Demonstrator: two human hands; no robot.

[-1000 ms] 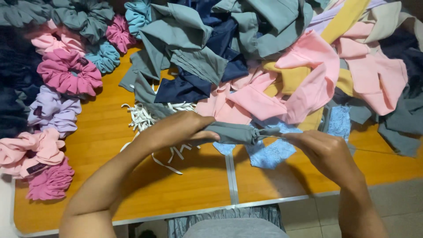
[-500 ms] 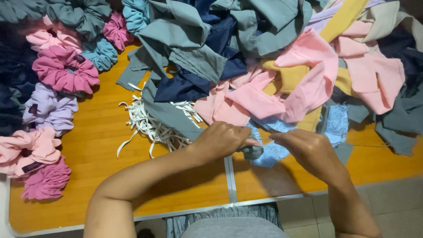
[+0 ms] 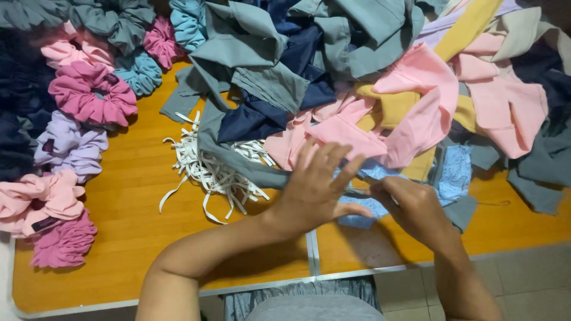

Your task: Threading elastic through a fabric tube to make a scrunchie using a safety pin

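My left hand (image 3: 315, 190): it hovers over the middle of the wooden table (image 3: 125, 202), fingers (image 3: 326, 160) spread wide and straight, pointing up and to the right; the palm faces away from me, and nothing is pinched in it.
My right hand (image 3: 410, 205): curled, knuckles toward me, fingers drawn together at the tip nearest my left thumb; they seem to pinch the end of a grey fabric strip (image 3: 357, 192), though the grip itself is hidden behind the knuckles.
Grey fabric strip: a narrow piece running between my two hands, just beside my left thumb and touching my right fingertips; it lies over a light blue patterned cloth (image 3: 455, 172).
Light blue patterned cloth: flat on the table under and beyond my right hand, partly covered by it.
White elastic bands (image 3: 208, 172): a loose tangle left of my left hand, near it but not touching.
Fabric pile (image 3: 357, 77): grey, navy, pink and mustard pieces heaped across the far side, the pink ones reaching down just behind my spread fingers.
Scrunchies (image 3: 89, 98): finished ones in magenta, lilac, pale pink, teal and grey, ranged along the left edge, well apart from both hands.
Table seam (image 3: 310, 252): a metal join running toward me, beneath my left wrist.
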